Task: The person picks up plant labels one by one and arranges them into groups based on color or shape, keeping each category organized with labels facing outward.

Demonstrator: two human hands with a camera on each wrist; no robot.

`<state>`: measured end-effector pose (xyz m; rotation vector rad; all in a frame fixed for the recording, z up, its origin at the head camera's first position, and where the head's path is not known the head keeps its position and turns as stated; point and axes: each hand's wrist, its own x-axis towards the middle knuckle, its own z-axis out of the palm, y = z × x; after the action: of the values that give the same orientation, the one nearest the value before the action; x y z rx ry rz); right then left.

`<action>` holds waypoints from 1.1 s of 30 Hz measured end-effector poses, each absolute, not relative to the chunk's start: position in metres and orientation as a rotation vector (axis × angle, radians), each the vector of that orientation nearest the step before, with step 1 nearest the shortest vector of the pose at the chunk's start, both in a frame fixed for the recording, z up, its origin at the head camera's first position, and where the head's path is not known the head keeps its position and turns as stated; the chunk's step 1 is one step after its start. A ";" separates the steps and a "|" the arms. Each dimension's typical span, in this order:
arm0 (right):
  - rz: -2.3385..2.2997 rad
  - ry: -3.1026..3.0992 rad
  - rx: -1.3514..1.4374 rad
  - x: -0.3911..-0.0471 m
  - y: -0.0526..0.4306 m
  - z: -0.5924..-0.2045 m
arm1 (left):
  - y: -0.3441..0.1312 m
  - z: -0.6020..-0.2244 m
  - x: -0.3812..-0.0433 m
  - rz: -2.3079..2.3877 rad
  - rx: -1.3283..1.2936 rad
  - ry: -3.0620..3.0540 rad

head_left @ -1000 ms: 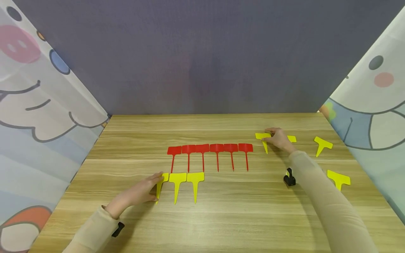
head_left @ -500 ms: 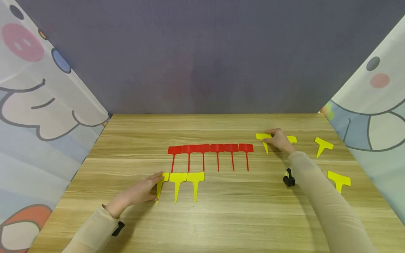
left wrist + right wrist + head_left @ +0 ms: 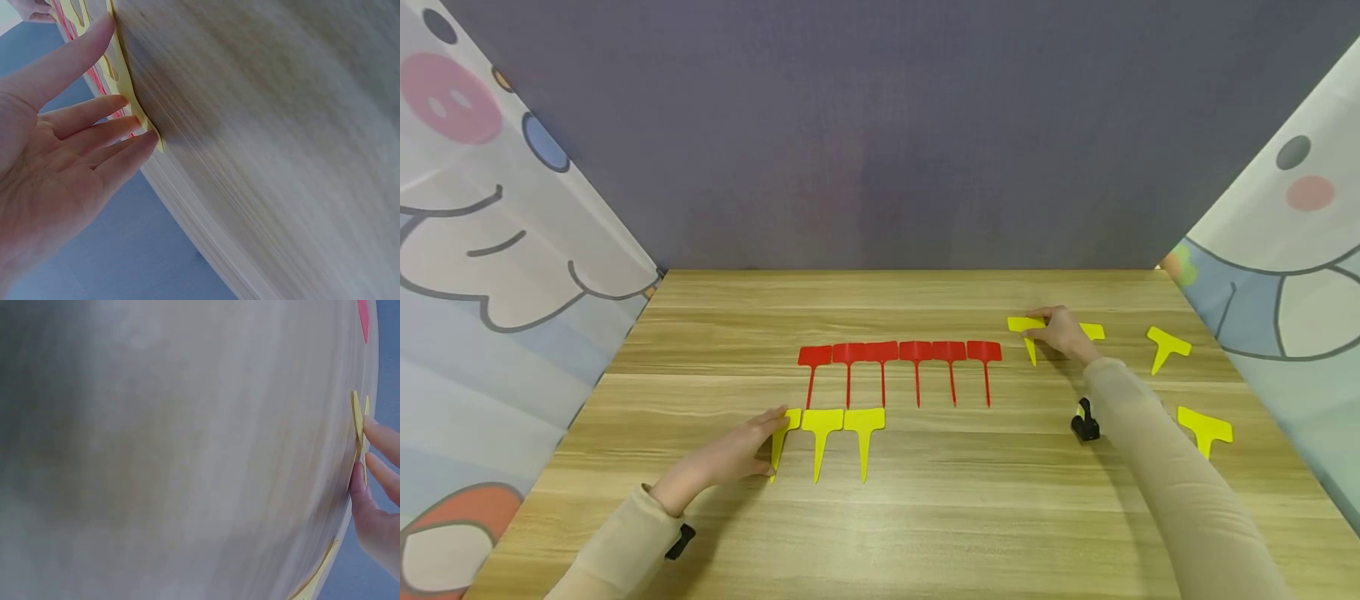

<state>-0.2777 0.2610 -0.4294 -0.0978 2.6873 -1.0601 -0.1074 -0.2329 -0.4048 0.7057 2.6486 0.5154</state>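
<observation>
In the head view, my left hand (image 3: pixel 733 457) touches the leftmost yellow T-shaped plant label (image 3: pixel 780 437), fingers at its head and thumb near its stem tip. The left wrist view shows these fingers (image 3: pixel 103 134) nearly straight against the label's edge. Two more yellow labels, a middle one (image 3: pixel 822 429) and a right one (image 3: pixel 863 429), lie beside it. At the back right, my right hand (image 3: pixel 1062 333) pinches another yellow label (image 3: pixel 1017 323) by its head, thumb on the near side. Several red plant labels (image 3: pixel 915 352) stand in a row between the hands, stems toward me.
Behind the right hand, a yellow label (image 3: pixel 1093 331) is partly hidden. Further right lie a tilted yellow label (image 3: pixel 1168 342) and one partly covered by the sleeve (image 3: pixel 1205 423). A grey panel (image 3: pixel 880 142) closes off the back of the wooden table (image 3: pixel 940 533); printed curtains flank it.
</observation>
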 end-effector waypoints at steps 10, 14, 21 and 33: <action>-1.086 2.684 -0.095 -0.276 0.260 -0.429 | -0.233 -0.404 -0.107 0.508 0.708 2.653; -1.105 2.693 -0.090 -0.275 0.259 -0.430 | -0.233 -0.405 -0.106 0.501 0.719 2.659; -1.138 2.707 -0.062 -0.272 0.256 -0.430 | -0.233 -0.406 -0.107 0.492 0.721 2.667; -1.378 2.638 0.106 -0.261 0.255 -0.429 | -0.233 -0.409 -0.107 0.506 0.717 2.664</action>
<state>-0.2611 0.2552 -0.4290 0.1062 2.6383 -1.3784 -0.1068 -0.2330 -0.4087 0.7169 2.6642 0.5064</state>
